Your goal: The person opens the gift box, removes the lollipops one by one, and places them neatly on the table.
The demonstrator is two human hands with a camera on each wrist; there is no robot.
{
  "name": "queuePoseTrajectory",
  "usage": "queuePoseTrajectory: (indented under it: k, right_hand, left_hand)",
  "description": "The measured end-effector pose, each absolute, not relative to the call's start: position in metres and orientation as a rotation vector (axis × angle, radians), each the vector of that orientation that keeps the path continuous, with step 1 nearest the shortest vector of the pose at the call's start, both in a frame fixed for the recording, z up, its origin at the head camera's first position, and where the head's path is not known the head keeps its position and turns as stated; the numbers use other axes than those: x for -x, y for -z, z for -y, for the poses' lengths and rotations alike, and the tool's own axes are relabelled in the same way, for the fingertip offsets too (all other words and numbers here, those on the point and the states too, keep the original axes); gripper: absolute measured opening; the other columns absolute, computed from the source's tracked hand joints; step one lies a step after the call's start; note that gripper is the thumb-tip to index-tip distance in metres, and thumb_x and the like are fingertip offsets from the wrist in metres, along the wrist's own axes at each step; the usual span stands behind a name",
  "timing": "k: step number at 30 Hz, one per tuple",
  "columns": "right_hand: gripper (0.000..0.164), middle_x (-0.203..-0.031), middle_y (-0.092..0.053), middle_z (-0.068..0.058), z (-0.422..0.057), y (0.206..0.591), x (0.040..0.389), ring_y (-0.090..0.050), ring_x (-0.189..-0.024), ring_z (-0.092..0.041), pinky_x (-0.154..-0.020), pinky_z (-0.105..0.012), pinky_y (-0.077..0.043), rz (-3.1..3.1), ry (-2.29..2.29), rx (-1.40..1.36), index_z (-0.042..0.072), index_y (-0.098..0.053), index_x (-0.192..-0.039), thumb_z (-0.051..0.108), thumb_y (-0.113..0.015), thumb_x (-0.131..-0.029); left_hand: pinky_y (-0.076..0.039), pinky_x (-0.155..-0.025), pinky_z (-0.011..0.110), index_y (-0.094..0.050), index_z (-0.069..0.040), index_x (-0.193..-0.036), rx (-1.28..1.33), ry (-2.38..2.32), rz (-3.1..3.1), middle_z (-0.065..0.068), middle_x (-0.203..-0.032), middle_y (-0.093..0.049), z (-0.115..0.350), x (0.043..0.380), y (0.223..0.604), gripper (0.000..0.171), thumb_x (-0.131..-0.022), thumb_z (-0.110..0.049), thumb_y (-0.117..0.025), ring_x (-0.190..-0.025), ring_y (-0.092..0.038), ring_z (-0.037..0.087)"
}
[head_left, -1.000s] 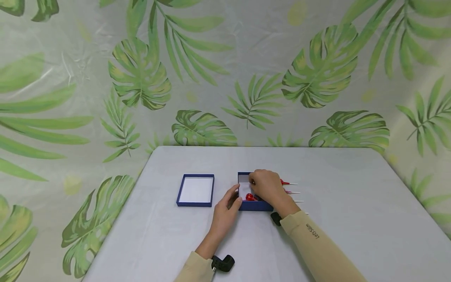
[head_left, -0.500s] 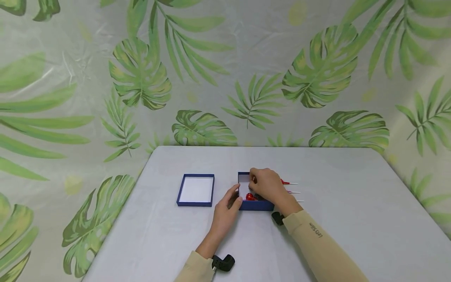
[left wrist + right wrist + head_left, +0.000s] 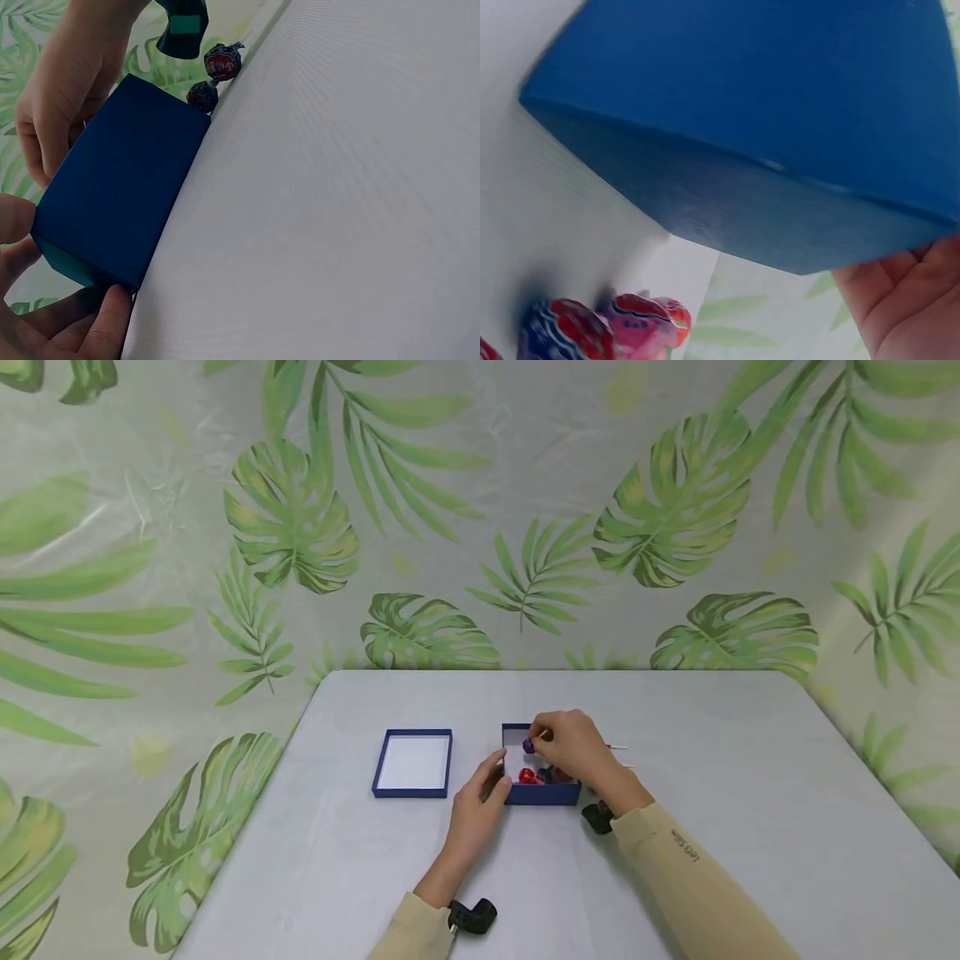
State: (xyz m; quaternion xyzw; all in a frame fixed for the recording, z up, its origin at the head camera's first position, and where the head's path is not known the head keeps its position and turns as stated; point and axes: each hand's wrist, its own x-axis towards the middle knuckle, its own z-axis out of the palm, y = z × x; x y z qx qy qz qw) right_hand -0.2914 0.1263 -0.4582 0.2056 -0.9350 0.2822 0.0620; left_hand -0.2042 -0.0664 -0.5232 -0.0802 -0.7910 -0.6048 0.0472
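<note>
My right hand pinches a purple-wrapped lollipop by its stick, over the inside of an uncovered blue box. Inside that box lie a red-wrapped lollipop and darker ones, partly covered by the right hand and wrist. At the box's left end, my left hand holds the near corner, thumb at the front and fingers along the side. The left wrist view shows the box's blue outer wall between the left fingers and the right hand.
Left of the box lies a shallow blue-rimmed lid with a white inside. Past the box's right side, lollipop sticks show from behind the right hand. Wrapped lollipops rest on the white table near the box. A leaf-patterned sheet hangs behind.
My right hand has risen slightly and turned, so the purple lollipop between its fingers now shows. The left hand stays at the box corner. The whole view has shifted a little.
</note>
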Motion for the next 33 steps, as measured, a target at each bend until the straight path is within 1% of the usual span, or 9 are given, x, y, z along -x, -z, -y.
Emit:
queuePoseTrajectory:
  k: [6, 10, 15, 22, 25, 28, 33]
  right_hand:
    - [0.005, -0.087, -0.072, 0.007, -0.131, 0.446, 0.284, -0.07, -0.082, -0.011, -0.074, -0.034, -0.06, 2.815, -0.93, -0.632, 0.016, -0.077, -0.09, 0.014, -0.072, -0.09]
    - [0.006, -0.089, -0.073, 0.006, -0.136, 0.436, 0.28, -0.072, -0.086, -0.015, -0.075, -0.036, -0.06, 2.809, -0.949, -0.64, 0.015, -0.077, -0.092, 0.012, -0.072, -0.09]
    - [0.006, -0.09, -0.073, 0.006, -0.144, 0.428, 0.274, -0.072, -0.089, -0.016, -0.075, -0.036, -0.061, 2.794, -0.964, -0.63, 0.016, -0.076, -0.092, 0.012, -0.071, -0.091]
    - [0.008, -0.091, -0.072, 0.006, -0.155, 0.42, 0.266, -0.071, -0.09, -0.015, -0.077, -0.038, -0.06, 2.776, -0.971, -0.599, 0.018, -0.075, -0.092, 0.011, -0.069, -0.091]
    - [0.009, -0.091, -0.072, 0.006, -0.161, 0.418, 0.263, -0.071, -0.089, -0.015, -0.076, -0.038, -0.06, 2.765, -0.969, -0.598, 0.017, -0.075, -0.092, 0.01, -0.069, -0.091]
    - [0.011, -0.091, -0.072, 0.006, -0.166, 0.417, 0.26, -0.07, -0.088, -0.015, -0.075, -0.038, -0.059, 2.763, -0.976, -0.585, 0.018, -0.075, -0.091, 0.01, -0.068, -0.091]
    - [0.012, -0.093, -0.073, 0.006, -0.177, 0.416, 0.255, -0.072, -0.088, -0.016, -0.076, -0.039, -0.059, 2.767, -1.004, -0.568, 0.018, -0.075, -0.091, 0.01, -0.067, -0.09]
  left_hand:
    - [-0.041, -0.11, 0.036, -0.056, -0.028, -0.146, 0.27, 1.848, 2.386, -0.002, -0.149, -0.051, 0.067, 0.204, 0.522, 0.041, -0.105, -0.03, -0.055, -0.137, -0.048, 0.017]
    - [-0.041, -0.111, 0.034, -0.055, -0.028, -0.146, 0.266, 1.827, 2.404, -0.005, -0.149, -0.05, 0.066, 0.204, 0.522, 0.041, -0.105, -0.031, -0.055, -0.137, -0.047, 0.015]
    - [-0.04, -0.111, 0.034, -0.055, -0.027, -0.146, 0.257, 1.82, 2.413, -0.005, -0.149, -0.05, 0.065, 0.205, 0.522, 0.041, -0.105, -0.029, -0.055, -0.137, -0.046, 0.014]
    - [-0.04, -0.112, 0.036, -0.056, -0.033, -0.144, 0.214, 1.8, 2.434, -0.006, -0.149, -0.05, 0.065, 0.205, 0.521, 0.04, -0.105, -0.025, -0.055, -0.139, -0.044, 0.015]
    - [-0.04, -0.111, 0.037, -0.057, -0.033, -0.144, 0.213, 1.806, 2.424, -0.005, -0.149, -0.051, 0.065, 0.204, 0.52, 0.04, -0.105, -0.024, -0.056, -0.139, -0.045, 0.017]
    - [-0.041, -0.111, 0.037, -0.057, -0.034, -0.143, 0.212, 1.814, 2.422, -0.005, -0.149, -0.051, 0.065, 0.203, 0.519, 0.04, -0.105, -0.024, -0.056, -0.138, -0.045, 0.017]
    - [-0.041, -0.11, 0.035, -0.057, -0.037, -0.143, 0.204, 1.805, 2.433, -0.007, -0.149, -0.051, 0.064, 0.203, 0.519, 0.04, -0.104, -0.027, -0.056, -0.138, -0.045, 0.015]
